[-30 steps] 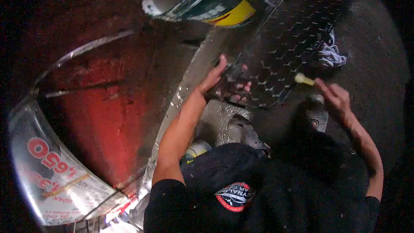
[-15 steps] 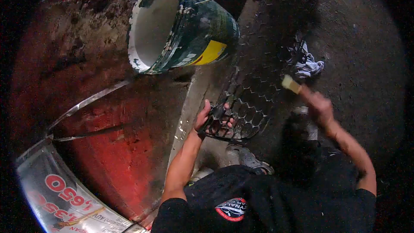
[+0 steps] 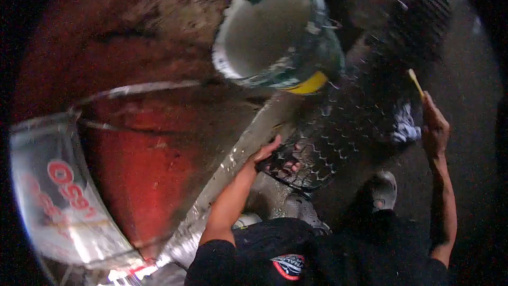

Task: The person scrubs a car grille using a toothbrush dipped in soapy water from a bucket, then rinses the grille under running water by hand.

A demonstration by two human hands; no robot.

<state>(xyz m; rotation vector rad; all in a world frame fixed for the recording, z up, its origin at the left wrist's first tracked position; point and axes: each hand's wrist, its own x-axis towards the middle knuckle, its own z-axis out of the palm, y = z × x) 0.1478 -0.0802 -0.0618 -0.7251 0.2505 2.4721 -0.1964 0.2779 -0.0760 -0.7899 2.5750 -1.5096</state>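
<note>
My left hand is closed around the near end of a long black honeycomb-mesh grille, with the fingers showing through its openings. The grille stretches away toward the upper right, where it fades into dark blur. Out to the right, my right hand grips a flat paintbrush, seen nearly edge-on with its pale end pointing up and away. The brush is apart from the grille. Just left of that hand, a crumpled whitish cloth lies low beside the grille.
A green bucket stained with white stands tilted beyond my left hand, its mouth toward me. At left are a red surface and a printed sheet with red numbers. My grey clogs are on the dark floor.
The view has swung, so the bucket and grille sit farther right. My right hand has raised the brush and turned it from its broad side to its edge. My left hand keeps its hold.
</note>
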